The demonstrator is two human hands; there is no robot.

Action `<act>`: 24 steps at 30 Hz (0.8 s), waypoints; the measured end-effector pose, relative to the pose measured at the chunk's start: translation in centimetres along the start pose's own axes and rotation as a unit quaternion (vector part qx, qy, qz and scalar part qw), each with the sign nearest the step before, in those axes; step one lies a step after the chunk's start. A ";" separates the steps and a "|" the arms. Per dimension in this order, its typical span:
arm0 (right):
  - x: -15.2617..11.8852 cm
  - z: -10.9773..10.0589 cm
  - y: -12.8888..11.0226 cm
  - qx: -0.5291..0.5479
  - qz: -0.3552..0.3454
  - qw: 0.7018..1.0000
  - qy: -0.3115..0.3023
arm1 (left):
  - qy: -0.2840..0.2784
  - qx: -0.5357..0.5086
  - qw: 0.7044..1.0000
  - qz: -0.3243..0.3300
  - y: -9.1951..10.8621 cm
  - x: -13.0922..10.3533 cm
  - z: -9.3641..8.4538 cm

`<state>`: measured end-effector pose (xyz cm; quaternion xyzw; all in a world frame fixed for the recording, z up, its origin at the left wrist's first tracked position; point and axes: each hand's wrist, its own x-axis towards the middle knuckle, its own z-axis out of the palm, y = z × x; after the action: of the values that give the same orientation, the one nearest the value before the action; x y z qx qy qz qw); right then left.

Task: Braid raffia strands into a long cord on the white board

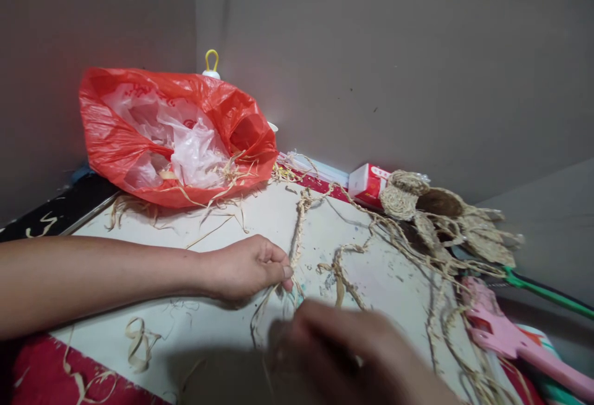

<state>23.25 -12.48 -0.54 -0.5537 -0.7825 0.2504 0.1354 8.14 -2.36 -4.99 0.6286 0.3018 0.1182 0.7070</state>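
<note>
My left hand (pixel 260 267) pinches the lower end of a braided straw cord (pixel 299 231) over the white tabletop (pixel 232 324). Loose strands hang below its fingertips. Close to the camera, blurred by motion, my right hand (pixel 343 349) is just below and to the right of the left one. Its fingers look curled, but the blur hides what they hold, if anything. More braided cord (pixel 394 231) runs across the right part of the table.
A red plastic bag (pixel 111 145) with white plastic and straw stands at the back left. Coiled woven pieces (pixel 399 200) lie by a red and white box (pixel 366 183) at the back right. A pink glue gun (pixel 505 330) rests at the right edge.
</note>
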 end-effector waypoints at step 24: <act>3.7 0.4 4.4 0.381 0.201 0.895 -0.116 | -0.071 -0.057 0.994 0.065 -0.5 0.5 0.2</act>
<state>25.22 -7.94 -3.53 -0.5723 -0.5088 0.6141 0.1909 8.59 -2.36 -5.66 0.6125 0.2024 0.1362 0.7519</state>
